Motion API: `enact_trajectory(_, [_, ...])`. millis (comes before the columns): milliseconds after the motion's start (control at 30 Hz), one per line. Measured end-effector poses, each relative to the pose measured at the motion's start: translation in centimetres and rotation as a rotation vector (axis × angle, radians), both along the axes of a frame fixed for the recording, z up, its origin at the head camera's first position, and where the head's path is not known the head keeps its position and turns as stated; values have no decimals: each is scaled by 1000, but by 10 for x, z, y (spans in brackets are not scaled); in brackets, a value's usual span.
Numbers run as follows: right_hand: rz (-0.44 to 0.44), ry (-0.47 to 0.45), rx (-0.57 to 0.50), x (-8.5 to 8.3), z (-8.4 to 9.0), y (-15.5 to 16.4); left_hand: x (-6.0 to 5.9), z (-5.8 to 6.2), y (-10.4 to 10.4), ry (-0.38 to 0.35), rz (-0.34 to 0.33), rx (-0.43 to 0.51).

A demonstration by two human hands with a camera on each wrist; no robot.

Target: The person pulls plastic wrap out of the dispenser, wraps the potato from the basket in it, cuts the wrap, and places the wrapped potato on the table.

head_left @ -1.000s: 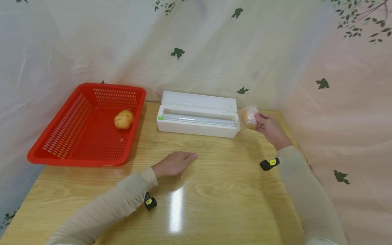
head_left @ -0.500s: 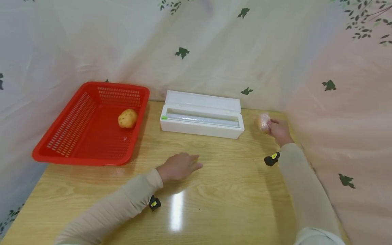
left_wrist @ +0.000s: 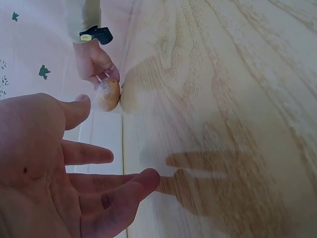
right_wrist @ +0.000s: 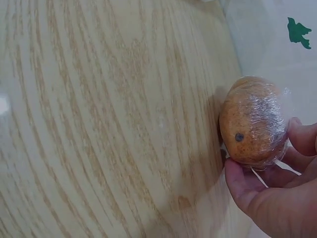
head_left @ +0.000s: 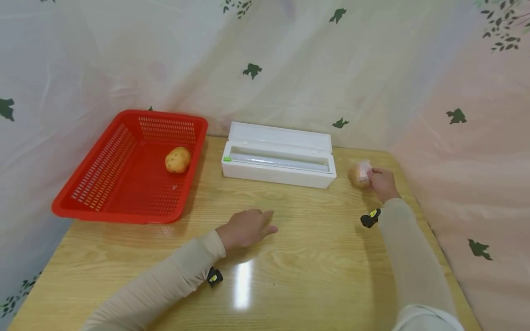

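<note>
At the far right of the table, my right hand (head_left: pixel 383 185) grips a potato (right_wrist: pixel 247 119) wrapped in clear plastic film. Thumb and fingers hold it by the wrapped side, and its lower side is right at the wood in the right wrist view. A dark spot marks its skin. My left hand (head_left: pixel 247 228) hovers over the table's middle with nothing in it, fingers apart and loosely bent in the left wrist view. Between the hands, further back, lies a white cling film box (head_left: pixel 277 174) with its lid raised and a film roll (head_left: pixel 275 161) inside.
A red plastic basket (head_left: pixel 116 215) stands at the back left with a bare potato (head_left: pixel 178 160) inside near its right wall. A pale patterned curtain (head_left: pixel 186 59) hangs behind and to the right of the wooden table (head_left: pixel 314 257).
My right hand has carried the wrapped potato right and down to the table, away from the box's end. My left hand's fingers have spread. The head view has shifted slightly left.
</note>
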State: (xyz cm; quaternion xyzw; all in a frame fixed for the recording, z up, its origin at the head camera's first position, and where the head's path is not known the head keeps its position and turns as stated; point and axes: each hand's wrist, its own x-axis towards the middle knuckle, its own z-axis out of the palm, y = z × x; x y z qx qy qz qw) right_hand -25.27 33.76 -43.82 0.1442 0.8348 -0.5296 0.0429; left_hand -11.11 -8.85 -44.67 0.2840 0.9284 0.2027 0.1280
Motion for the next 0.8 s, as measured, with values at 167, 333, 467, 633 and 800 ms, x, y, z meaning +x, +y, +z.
enact_trajectory(167, [-11, -17, -24, 3, -1, 0, 2, -1, 1, 1, 1, -2])
enact_trajectory(333, [-76, 82, 112, 7, 6, -9, 4, 0, 1, 12, -2, -1])
enact_trajectory(467, [-174, 272, 264, 16, 17, -38, 6, 0, 1, 13, 0, -15])
enact_trajectory(633, [114, 265, 306, 31, 20, -83, 6, -2, 0, 16, 8, -29])
enact_trajectory(800, [353, 156, 323, 35, 11, -105, 3, -1, 1, 26, -2, -20])
